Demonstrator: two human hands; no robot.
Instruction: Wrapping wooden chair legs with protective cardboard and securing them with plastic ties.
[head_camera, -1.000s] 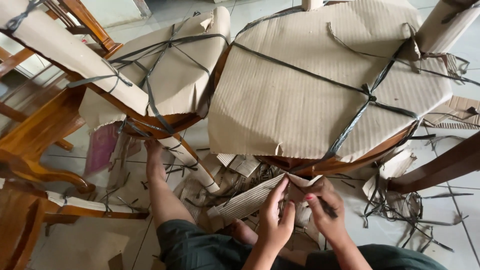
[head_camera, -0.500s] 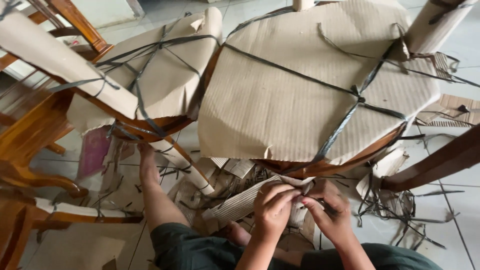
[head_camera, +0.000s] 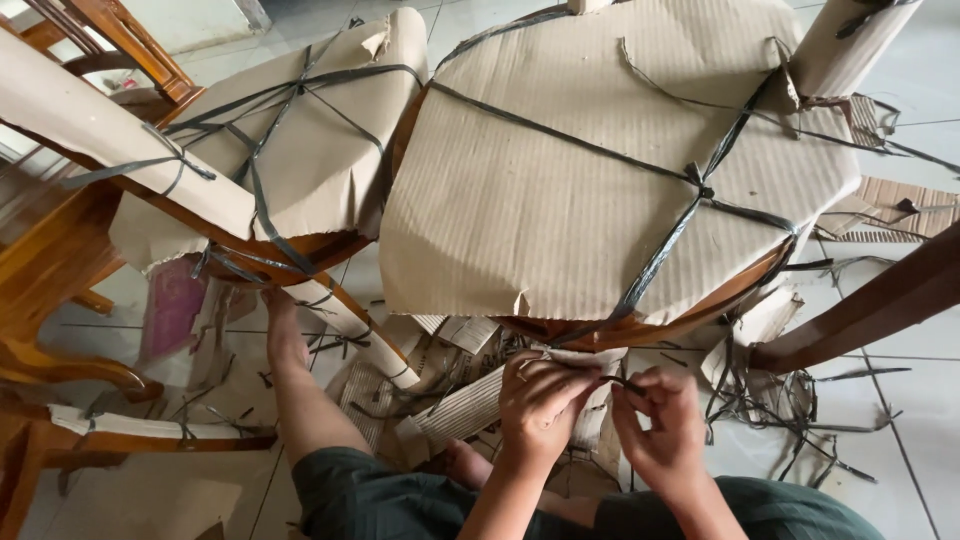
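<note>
Cardboard wrapping (head_camera: 610, 190) covers the upturned round seat in front of us, bound by crossing black straps (head_camera: 668, 245). Compared with a second ago, our hands have closed in on each other just under the seat's near edge. The left hand (head_camera: 540, 405), which stood with fingers spread and upright, is now curled over the torn cardboard strip (head_camera: 470, 408), thumb and fingers pinching its upper end. The right hand (head_camera: 662, 425) has come nearer; its fingertips pinch a thin black strap end (head_camera: 625, 381) right beside the left fingers. Whether the right hand also holds a small tool we cannot tell; something dark showed there earlier, now hidden.

Our view has also drifted: the seat sits slightly higher and further left in frame.

Judgement: the grip on strip and strap looks settled, so the work on this lower wrapping appears to be at the pulling or tying point.

Cardboard scraps and cut straps (head_camera: 775, 405) litter the tiled floor (head_camera: 900, 400). A second wrapped chair (head_camera: 300, 140) stands left.
</note>
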